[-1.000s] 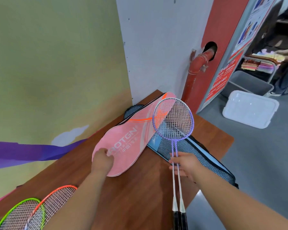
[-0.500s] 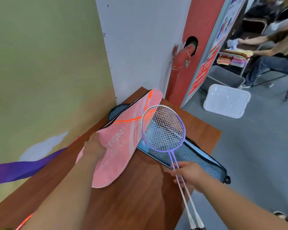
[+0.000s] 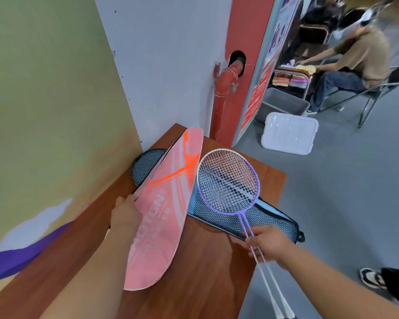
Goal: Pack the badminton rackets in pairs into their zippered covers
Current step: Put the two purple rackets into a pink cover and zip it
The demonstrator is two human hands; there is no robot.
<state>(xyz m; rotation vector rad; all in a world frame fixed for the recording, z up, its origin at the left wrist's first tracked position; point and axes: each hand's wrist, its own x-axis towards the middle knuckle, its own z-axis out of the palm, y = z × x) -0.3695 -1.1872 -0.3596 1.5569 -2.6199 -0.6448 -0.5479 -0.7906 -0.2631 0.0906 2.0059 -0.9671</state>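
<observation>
Now, rackets [image 3: 228,183] pinched — right fingers [image 3: 255,237], cover [image 3: 166,215] beside

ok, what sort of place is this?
Likely an indoor work or packing area: exposed red metal pipe on the wall, white plastic tray on the grey floor, seated person sorting folded cloths.

Two purple-framed rackets [image 3: 228,183] with white strings, heads stacked one on the other, are held at their thin shafts by the right hand [image 3: 271,246], tilted over a blue mesh-faced cover [image 3: 267,221] that lies flat on the wooden table [image 3: 212,261]. The pink cover [image 3: 166,215], striped orange, overlaps the blue one's end, its long edge held by the left hand [image 3: 124,215].
</observation>
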